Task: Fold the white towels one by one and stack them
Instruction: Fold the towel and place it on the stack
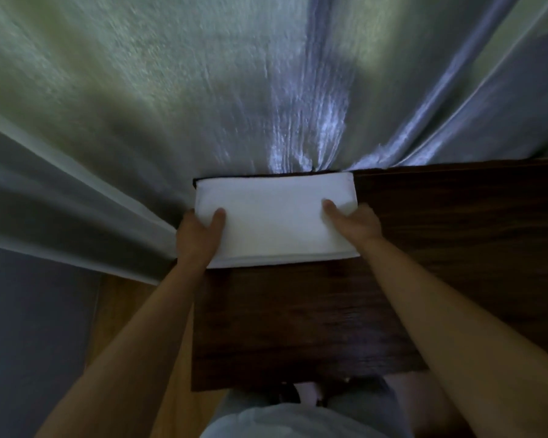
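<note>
Folded white towel (276,219), soft, light, layers likely slipping, lying at the dark bench's (298,327) far edge against the curtain (171,90), left hand (200,235) and right hand (355,224) gripping its short ends, thumbs pressing on top.

Left hand (198,235): fingers hidden under the left end of the folded white towel (276,222); only the thumb shows on top. Right hand (355,224): same, fingers out of sight beneath the right end. Number of layers at the towel's near edge too fine to count. Curtain (203,90) blurred, cut off at top and sides. Dark wooden table (298,317) cut off at right edge.
</note>
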